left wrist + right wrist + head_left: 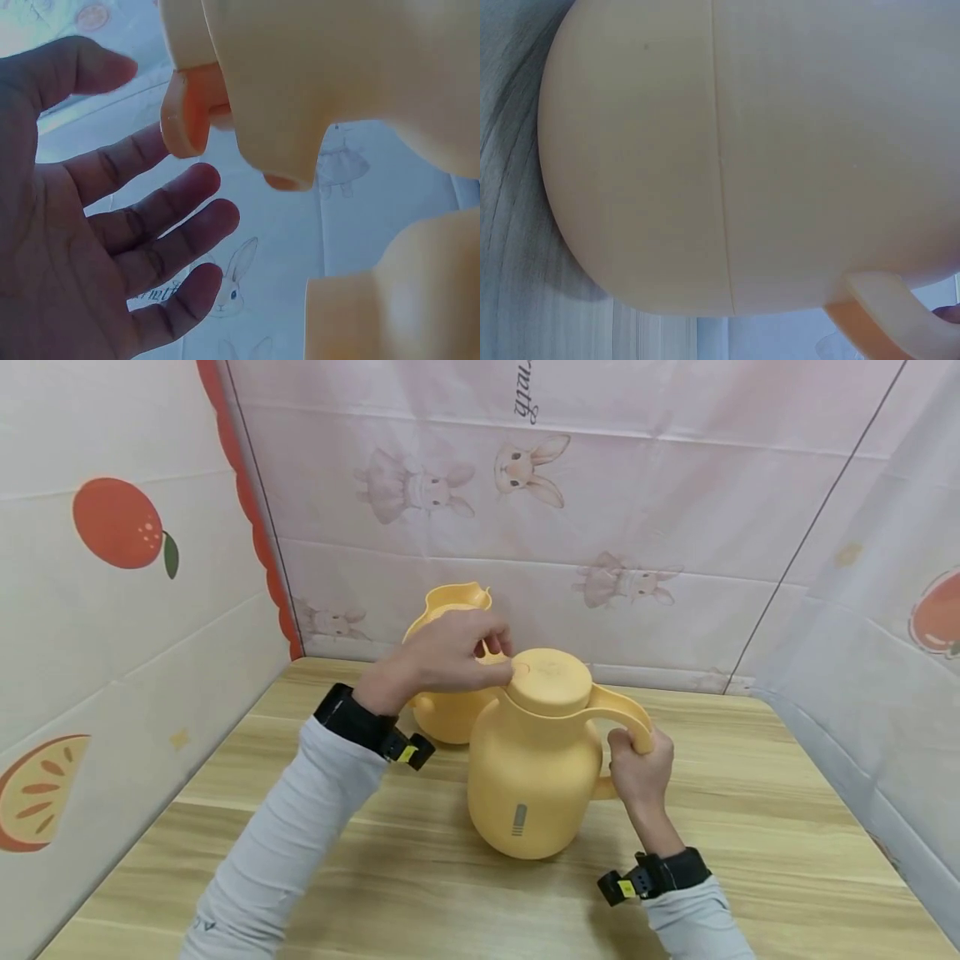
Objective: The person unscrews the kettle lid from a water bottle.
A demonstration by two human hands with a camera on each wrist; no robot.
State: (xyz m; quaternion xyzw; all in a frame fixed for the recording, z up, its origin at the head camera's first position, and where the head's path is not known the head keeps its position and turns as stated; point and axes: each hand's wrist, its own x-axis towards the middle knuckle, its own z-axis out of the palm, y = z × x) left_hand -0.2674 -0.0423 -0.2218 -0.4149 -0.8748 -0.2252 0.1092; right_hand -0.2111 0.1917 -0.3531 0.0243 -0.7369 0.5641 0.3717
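A yellow thermos jug (534, 777) with a round lid (551, 681) stands in the middle of the wooden table in the head view. My right hand (645, 768) grips its handle (621, 706). At the spout side, my left hand (457, 652) is beside the lid's edge. In the left wrist view its fingers are spread and loosely bent, with the index fingertip by a small tab (184, 116) on the lid; whether they touch is unclear. The jug's body (652, 150) fills most of the right wrist view, and the right hand is nearly out of frame there.
Behind the jug, to the left, stands a second yellow jug (442, 722) with a raised spout rim, partly hidden by my left hand. Printed cloth walls (480, 535) enclose the wooden table (750, 827) at the back and both sides.
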